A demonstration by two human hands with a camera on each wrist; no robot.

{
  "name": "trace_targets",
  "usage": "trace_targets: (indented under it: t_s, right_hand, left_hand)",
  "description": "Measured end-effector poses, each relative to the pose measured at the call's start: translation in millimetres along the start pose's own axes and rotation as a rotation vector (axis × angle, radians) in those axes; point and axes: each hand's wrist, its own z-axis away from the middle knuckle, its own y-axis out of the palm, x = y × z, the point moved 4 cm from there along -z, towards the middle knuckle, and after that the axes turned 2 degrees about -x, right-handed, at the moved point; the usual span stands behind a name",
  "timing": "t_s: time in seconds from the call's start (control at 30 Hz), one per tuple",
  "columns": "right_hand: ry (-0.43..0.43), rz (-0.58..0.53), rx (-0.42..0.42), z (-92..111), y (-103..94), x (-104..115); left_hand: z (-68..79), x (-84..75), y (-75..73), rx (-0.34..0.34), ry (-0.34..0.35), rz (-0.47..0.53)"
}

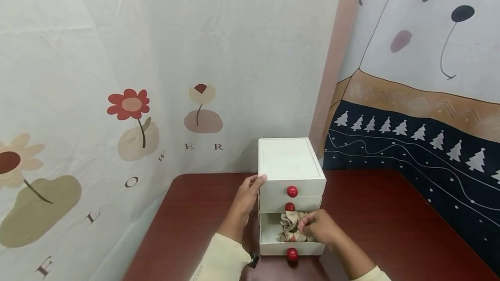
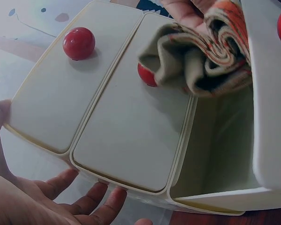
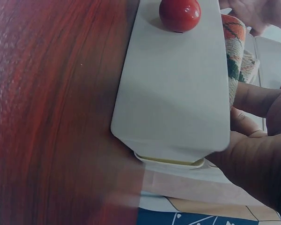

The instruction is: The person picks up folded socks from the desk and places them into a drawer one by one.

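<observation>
A small white drawer unit (image 1: 289, 159) with red ball knobs stands on the table, its bottom drawer (image 1: 269, 229) pulled out. Bunched in that drawer is a beige patterned cloth (image 1: 290, 225) with orange and green in its print. My right hand (image 1: 318, 227) pinches the cloth at its right side; in the left wrist view the cloth (image 2: 201, 56) shows its loose folds above the drawer's opening. Against the unit's left side rests my left hand (image 1: 248, 194), thumb at the top front corner and fingers stretched along the side wall (image 2: 61, 157).
The dark red wooden table (image 1: 375, 211) extends on both sides of the unit. Behind it hangs a pale curtain (image 1: 234, 55) with printed flowers; a bear-print cloth (image 1: 422, 99) hangs at the right. The two upper drawers are closed or nearly so.
</observation>
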Motion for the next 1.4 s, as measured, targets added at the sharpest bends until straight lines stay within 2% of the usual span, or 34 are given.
trace_targets:
  t_s: [0.3, 0.63, 0.73, 1.0, 1.4]
  right_hand:
    - [0.019, 0.031, -0.007, -8.7, 10.0, -1.9]
    - [-0.029, 0.073, 0.081, -11.1, 15.2, -0.5]
    - [-0.061, 0.130, 0.113, -11.0, 15.2, 4.0]
    - [-0.161, 0.402, 0.150, -4.8, 19.6, 16.4]
    - [-0.235, 0.470, 0.172, 1.6, 27.1, 19.6]
  left_hand:
    - [-1.3, 0.6, 0.4, 0.000, 0.001, -0.008]
    - [-2.0, 1.1, -0.5, -0.006, 0.001, -0.013]
    - [-1.7, 1.0, -0.3, -0.004, 0.001, -0.012]
    - [-1.1, -0.3, -0.4, 0.002, 0.002, -0.004]
    - [2.4, -1.8, -0.7, -0.001, 0.012, -0.001]
